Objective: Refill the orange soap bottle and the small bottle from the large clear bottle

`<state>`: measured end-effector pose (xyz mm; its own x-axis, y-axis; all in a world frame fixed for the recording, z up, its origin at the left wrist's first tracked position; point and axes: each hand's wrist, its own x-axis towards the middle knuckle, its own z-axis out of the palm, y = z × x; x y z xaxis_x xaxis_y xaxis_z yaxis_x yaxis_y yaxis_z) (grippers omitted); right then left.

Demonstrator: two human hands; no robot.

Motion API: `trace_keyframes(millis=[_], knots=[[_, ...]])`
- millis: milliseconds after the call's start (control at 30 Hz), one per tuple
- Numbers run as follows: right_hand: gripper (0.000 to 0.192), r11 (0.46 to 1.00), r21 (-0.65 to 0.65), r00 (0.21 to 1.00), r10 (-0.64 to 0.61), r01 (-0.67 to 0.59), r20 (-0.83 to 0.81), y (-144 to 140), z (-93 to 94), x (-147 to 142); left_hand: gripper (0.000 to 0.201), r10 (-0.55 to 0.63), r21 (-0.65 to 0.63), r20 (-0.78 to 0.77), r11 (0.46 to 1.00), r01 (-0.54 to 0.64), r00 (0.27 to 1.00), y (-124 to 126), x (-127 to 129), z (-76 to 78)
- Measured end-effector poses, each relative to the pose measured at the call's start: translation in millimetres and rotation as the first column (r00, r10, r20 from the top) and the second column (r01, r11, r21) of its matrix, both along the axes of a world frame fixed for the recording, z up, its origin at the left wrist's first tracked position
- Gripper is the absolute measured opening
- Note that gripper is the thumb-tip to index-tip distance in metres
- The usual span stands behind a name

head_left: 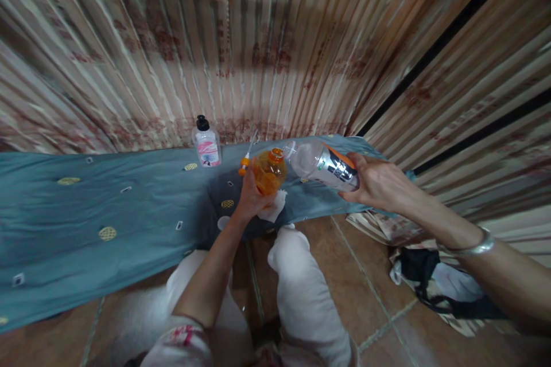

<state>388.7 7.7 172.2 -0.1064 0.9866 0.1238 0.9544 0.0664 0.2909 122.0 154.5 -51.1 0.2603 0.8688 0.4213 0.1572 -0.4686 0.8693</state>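
My left hand [248,194] is closed around an orange see-through bottle [270,172], its neck pointing up. In my right hand [373,182] is a clear plastic drink bottle [326,165] with a black, silver and orange label. That bottle is tipped to the left, its mouth at the neck of the orange bottle. Whether liquid passes between them I cannot tell. Just behind my left hand lies an orange pump top [244,165] with a pale tube. A white tissue [274,206] is under the orange bottle, and a small round whitish cap [223,222] lies nearby.
A clear bottle [207,143] with a black cap and pink label stands at the back of the blue cloth-covered surface [142,200]. Pleated curtains [241,57] hang behind and at right. Dark and white cloth items [447,281] lie on the tiled floor [344,275].
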Motion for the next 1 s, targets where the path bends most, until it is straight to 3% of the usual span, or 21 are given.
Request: trace_keyframes(millis=[400, 533, 733, 867, 1000], knots=[[0.049, 0.98, -0.154, 0.992, -0.127, 0.129, 0.019, -5.3, 20.1, -24.6, 0.124, -0.002, -0.001, 0.007, 1.0, 0.002, 1.0, -1.8, 1.2, 3.4], [0.056, 0.985, -0.119, 0.993, -0.119, 0.122, 0.026, -2.9, 11.5, -14.9, 0.125, -0.004, -0.005, 0.014, 1.0, 0.004, 1.0, -2.2, 1.3, 5.3], [0.064, 1.0, 0.002, 1.0, -0.003, 0.003, -0.022, -0.7, -3.9, 3.5, 0.119, 0.001, -0.011, 0.015, 1.0, -0.001, 1.0, -2.8, 2.1, 5.9], [0.065, 1.0, 0.01, 1.0, 0.01, -0.01, -0.018, -0.8, -4.0, 5.3, 0.111, 0.021, -0.021, 0.013, 1.0, -0.021, 1.0, -4.2, 3.1, 6.3], [0.064, 1.0, 0.006, 1.0, 0.013, -0.013, -0.014, -0.8, -3.0, 3.5, 0.118, 0.021, -0.006, 0.019, 1.0, -0.021, 1.0, -3.3, 3.9, 5.4]])
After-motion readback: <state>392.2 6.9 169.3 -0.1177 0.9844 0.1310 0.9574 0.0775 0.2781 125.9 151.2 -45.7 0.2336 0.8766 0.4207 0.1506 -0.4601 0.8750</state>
